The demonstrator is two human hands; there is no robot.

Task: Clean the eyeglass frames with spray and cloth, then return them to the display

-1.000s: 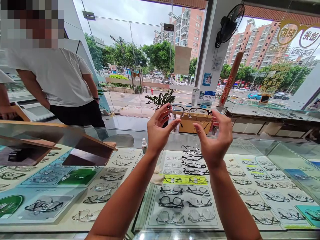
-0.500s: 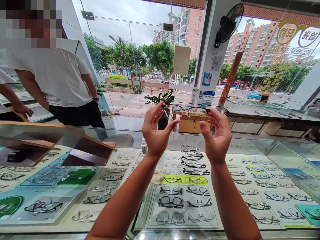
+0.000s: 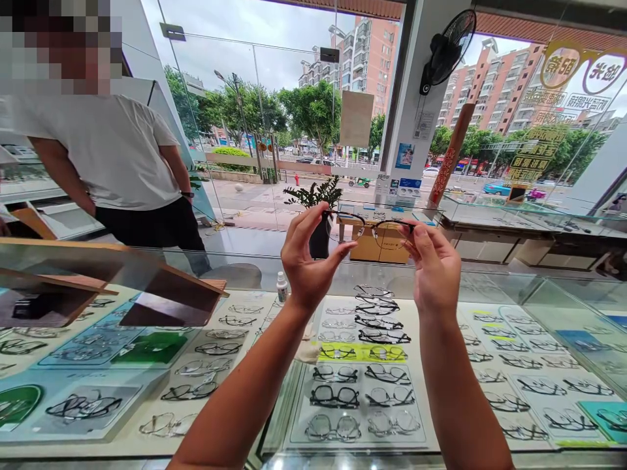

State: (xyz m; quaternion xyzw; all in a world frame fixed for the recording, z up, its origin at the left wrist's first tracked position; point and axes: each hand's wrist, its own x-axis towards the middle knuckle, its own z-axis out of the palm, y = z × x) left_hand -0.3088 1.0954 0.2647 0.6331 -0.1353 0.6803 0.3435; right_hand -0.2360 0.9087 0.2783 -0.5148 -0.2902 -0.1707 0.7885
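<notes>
1. We hold dark-topped eyeglasses (image 3: 369, 223) up, seen just above the far edge of the glass counter (image 3: 313, 459).
2. Our left hand (image 3: 307, 261) grips their left end, thumb spread.
3. Our right hand (image 3: 437, 266) pinches their right end.

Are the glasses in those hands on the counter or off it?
Off it: the glasses are held up between the left hand and right hand, with the counter lower down.

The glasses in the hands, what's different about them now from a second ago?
The right hand's thumb has moved up and outward to the end of the held glasses, by its fingertips. They sit slightly lower in view. The left hand still holds the other end; the displayed frames look unchanged.
</notes>
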